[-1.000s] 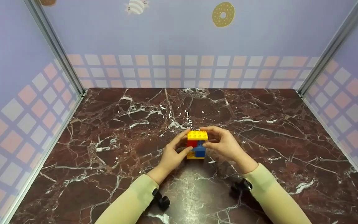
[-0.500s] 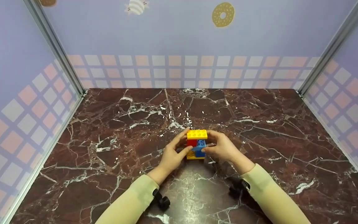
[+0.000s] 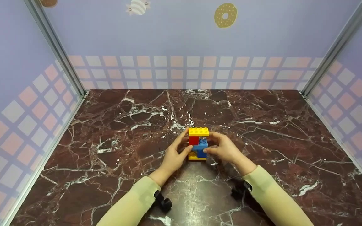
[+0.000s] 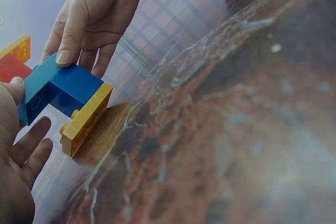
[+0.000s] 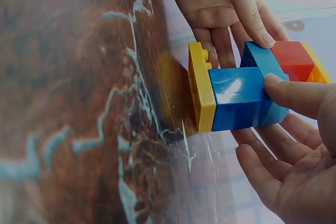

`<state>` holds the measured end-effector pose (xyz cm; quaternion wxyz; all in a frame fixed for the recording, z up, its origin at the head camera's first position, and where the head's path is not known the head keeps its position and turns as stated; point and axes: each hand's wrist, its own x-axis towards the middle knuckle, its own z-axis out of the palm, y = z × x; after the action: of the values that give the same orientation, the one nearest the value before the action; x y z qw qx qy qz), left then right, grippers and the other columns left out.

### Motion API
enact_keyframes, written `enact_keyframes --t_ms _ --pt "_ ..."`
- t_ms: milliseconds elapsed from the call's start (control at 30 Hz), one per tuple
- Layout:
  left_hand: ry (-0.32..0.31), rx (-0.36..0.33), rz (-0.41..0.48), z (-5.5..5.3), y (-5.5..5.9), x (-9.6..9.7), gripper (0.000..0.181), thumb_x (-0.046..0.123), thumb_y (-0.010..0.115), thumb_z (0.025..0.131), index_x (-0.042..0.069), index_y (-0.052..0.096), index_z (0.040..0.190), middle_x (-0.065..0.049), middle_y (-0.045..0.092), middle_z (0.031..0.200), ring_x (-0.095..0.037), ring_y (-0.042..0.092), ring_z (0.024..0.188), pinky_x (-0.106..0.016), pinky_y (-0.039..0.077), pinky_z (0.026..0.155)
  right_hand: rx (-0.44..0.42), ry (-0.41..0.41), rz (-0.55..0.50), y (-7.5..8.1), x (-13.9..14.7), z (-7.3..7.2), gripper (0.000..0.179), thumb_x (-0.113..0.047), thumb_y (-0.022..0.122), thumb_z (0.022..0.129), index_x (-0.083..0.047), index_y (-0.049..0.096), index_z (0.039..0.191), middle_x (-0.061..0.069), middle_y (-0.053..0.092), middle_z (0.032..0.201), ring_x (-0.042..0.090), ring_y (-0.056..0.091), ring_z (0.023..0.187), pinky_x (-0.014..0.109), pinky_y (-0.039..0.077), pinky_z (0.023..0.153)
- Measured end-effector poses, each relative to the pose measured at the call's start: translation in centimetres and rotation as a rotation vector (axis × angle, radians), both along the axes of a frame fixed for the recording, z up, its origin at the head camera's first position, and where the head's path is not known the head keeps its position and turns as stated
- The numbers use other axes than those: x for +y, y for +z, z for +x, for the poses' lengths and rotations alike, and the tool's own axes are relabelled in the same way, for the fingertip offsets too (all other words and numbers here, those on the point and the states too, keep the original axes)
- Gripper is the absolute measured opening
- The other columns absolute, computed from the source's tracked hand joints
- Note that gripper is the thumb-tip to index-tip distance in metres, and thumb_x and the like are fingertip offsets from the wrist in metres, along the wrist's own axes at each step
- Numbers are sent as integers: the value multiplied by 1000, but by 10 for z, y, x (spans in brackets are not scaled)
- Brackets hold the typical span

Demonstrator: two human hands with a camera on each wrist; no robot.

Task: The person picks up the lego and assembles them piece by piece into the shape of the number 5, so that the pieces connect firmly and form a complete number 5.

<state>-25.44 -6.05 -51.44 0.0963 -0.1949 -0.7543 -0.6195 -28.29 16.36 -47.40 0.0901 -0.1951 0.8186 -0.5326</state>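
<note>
A stack of toy building bricks is held between both hands in the head view. Its top is a yellow plate (image 3: 199,129), overhanging a red brick (image 3: 193,140) on the left. Under the red one lies a lighter blue brick (image 5: 257,59), set across a darker blue brick (image 5: 236,85). A yellow base plate (image 5: 202,90) forms the bottom, just at the tabletop; whether it touches is unclear. My left hand (image 3: 173,157) grips the left side, thumb on the lighter blue brick's end. My right hand (image 3: 228,152) holds the right side, thumb on the blue bricks. Fingers behind are partly hidden.
The dark red marbled tabletop (image 3: 121,135) spreads around the hands, with white veins and a glossy reflection in front. Patterned panels (image 3: 178,37) enclose the back and sides, joined by metal corner posts (image 3: 55,47). Black wrist cameras (image 3: 163,202) are strapped to both sleeves.
My right thumb has slid lower along the blue bricks, and the right fingers have dropped behind the stack. The stack's upper part has risen slightly, and its lighter blue brick now looks level.
</note>
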Motion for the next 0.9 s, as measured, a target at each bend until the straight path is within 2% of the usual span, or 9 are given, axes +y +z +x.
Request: enact_keyframes --t_ms 267,500,900 --pt "-40 -50 19 -2 -2 -1 77 12 73 95 10 33 161 -24 60 140 -37 67 119 -47 59 99 22 27 -1 -3 1 -2 59 4 75 87 8 52 142 29 62 139 43 65 121 35 60 93" --pt "-73 -87 26 -3 -2 0 90 2 77 89 11 27 163 -27 52 149 -41 66 120 -51 59 98 45 36 3 -7 2 -4 61 5 75 86 9 51 142 32 64 134 44 66 119 35 61 94" --pt "-110 -105 26 -5 -2 0 100 -6 77 83 10 21 164 -26 40 160 -44 66 118 -55 58 96 8 29 -19 -9 0 -5 64 5 77 84 8 51 142 31 62 136 45 66 119 44 61 96"
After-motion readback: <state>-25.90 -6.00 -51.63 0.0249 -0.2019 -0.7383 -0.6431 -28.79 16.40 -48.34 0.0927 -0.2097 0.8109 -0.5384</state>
